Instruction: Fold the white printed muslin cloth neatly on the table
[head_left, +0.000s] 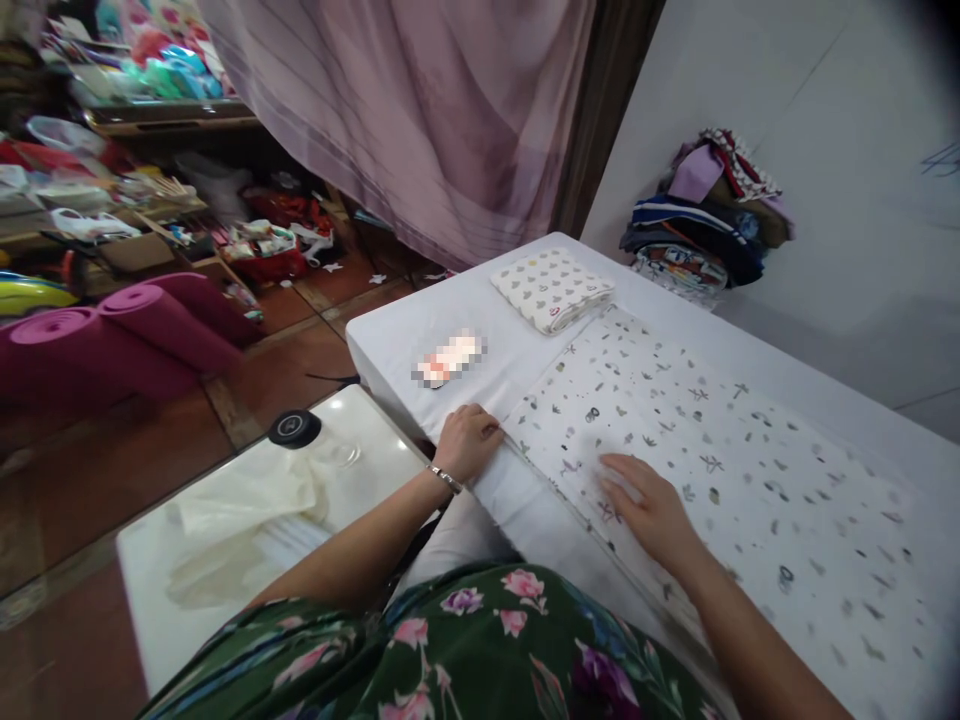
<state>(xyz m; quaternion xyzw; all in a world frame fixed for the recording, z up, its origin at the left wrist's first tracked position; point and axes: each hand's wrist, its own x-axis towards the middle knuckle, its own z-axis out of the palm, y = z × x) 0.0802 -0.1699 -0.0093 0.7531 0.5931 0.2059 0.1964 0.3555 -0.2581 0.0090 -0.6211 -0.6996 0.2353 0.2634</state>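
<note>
A white cloth (660, 440) with small grey and brown prints lies spread flat over a white-covered table. My left hand (471, 443), a bracelet at its wrist, has its fingers closed at the cloth's near left corner. Over the cloth's near side, my right hand (649, 505) is open, fingers stretched out with nothing in them; whether it touches the fabric I cannot tell. A folded patterned cloth (551, 285) rests beyond the spread one. Left of that lies a small pixelated object (450, 358).
On my left, a low white table (217, 470) bears a round black-lidded item (295, 428) and a cream cloth (247, 495). Pink rolled mats (127, 330) and clutter stand on the tiled floor. A pink curtain (442, 110) hangs behind. Folded clothes (697, 220) are stacked by the wall.
</note>
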